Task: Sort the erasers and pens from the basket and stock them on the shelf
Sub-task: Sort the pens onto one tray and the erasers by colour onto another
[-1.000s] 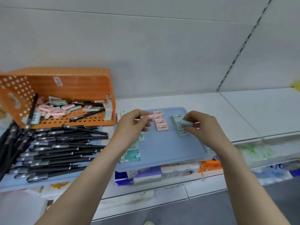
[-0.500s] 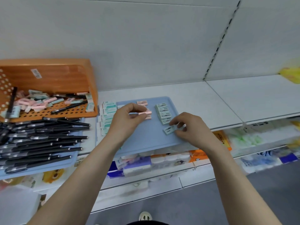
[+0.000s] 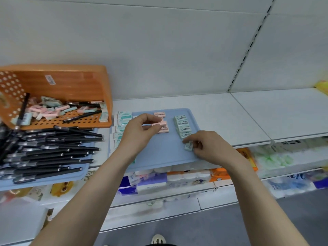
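Observation:
An orange basket [image 3: 58, 82] lies tipped on the shelf at the left, with pink and green erasers and a few black pens inside. A blue tray [image 3: 165, 153] in the middle carries a column of green erasers [image 3: 182, 126] and a few pink erasers [image 3: 162, 129]. My left hand [image 3: 140, 132] pinches a pink eraser [image 3: 158, 124] over the pink group. My right hand [image 3: 207, 148] holds a green eraser [image 3: 188, 146] on the tray just below the green column. Black pens [image 3: 49, 151] lie piled on a second blue tray [image 3: 44, 180] at the left.
More green-labelled erasers [image 3: 122, 125] lie in a row between basket and tray, partly hidden by my left hand. The white shelf [image 3: 248, 112] runs on to the right. Lower shelves hold packaged goods [image 3: 177, 178]. A yellow item [image 3: 323, 86] sits at the far right edge.
My right hand has carried the green eraser down from the top of the green column to the tray just below it. My left hand stays with its pink eraser. The view shifted right.

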The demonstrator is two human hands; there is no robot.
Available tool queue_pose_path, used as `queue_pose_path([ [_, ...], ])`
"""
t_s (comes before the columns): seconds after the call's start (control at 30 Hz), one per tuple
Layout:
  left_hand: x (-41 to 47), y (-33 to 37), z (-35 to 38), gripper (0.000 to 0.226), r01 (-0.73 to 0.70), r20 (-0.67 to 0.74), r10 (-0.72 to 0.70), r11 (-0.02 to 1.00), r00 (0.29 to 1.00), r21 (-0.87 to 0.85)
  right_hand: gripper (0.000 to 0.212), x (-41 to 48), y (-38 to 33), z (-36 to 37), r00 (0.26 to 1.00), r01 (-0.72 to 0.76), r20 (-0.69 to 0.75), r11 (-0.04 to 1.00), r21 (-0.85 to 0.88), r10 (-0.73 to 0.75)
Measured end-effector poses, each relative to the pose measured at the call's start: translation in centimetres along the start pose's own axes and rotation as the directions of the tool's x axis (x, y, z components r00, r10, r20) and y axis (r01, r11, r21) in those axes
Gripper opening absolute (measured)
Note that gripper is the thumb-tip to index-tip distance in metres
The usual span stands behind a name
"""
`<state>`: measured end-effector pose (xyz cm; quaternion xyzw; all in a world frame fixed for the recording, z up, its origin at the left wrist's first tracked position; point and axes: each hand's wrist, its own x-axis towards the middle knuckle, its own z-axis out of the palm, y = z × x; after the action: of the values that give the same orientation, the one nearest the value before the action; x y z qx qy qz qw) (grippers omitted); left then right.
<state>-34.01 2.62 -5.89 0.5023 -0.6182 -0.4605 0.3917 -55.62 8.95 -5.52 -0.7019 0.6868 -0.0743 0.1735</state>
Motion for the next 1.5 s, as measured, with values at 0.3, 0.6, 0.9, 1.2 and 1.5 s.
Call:
queue_pose_path([
  [0.3, 0.3, -0.3, -0.5, 0.015, 0.069, 0.03, -0.065, 0.984, 0.997, -0.162, 0.02, 0.6, -2.0, -0.1, 0.97, -0.016, -0.234, 0.981, 0.192, 0.062],
  [0.6, 0.4, -0.8, -3.2, 0.02, -0.134, -0.062, 0.149, 0.972, 0.987, 0.194, 0.014, 4.4, -5.5, 0.2, 0.98, 0.069, -0.17, 0.621, 0.781, 0.104],
  [0.9, -0.1, -3.7, -5.8, 0.029, -0.214, 0.04, 0.256, 0.7, 0.966, 0.681, 0.02, 4.6, -5.0, 0.6, 0.994, 0.103, 0.038, 0.989, 0.106, -0.107],
  [1.2, 0.0, -4.2, -5.8, 0.03, -0.223, 0.053, 0.263, 0.672, 0.963, 0.706, 0.018, 4.7, -5.5, 0.8, 0.989, 0.146, -0.005, 0.985, 0.091, -0.146],
  [1.5, 0.1, -4.4, -5.9, 0.03, -0.227, 0.055, 0.268, 0.669, 0.962, 0.708, 0.036, 4.9, -6.1, 1.1, 0.993, 0.117, 0.012, 0.993, -0.03, -0.117],
])
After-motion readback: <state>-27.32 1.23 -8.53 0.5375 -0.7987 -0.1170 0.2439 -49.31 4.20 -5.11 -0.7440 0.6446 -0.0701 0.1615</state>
